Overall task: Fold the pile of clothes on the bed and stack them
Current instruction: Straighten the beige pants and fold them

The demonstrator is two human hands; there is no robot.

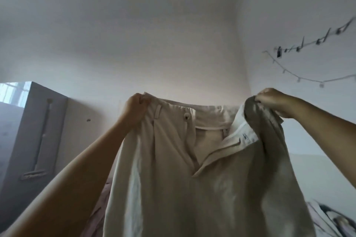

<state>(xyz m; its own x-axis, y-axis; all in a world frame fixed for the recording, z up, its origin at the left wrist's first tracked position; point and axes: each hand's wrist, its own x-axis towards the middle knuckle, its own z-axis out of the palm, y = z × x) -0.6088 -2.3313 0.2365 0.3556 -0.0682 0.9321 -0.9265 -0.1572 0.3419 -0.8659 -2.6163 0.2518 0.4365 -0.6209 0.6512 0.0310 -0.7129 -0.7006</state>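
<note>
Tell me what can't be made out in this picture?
- Trouser legs: head view, cut off by the bottom edge.
- Bed and clothes pile: mostly hidden behind the trousers.
- Clips on the wall string: blurred, too small.
- Left hand, right hand: fingertips buried in the waistband.

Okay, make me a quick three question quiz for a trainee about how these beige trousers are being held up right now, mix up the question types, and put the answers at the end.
1. True or false: the beige trousers are already folded flat on the bed.
2. Multiple choice: where does the left hand grip the trousers? A) at a leg hem B) at the waistband corner C) at the open fly
3. Short answer: is the button at the waist fastened or undone?

Key
1. False: they hang unfolded, held up in the air.
2. B; the right hand grips the opposite side of the waistband.
3. Undone: the fly hangs open below it.
</note>
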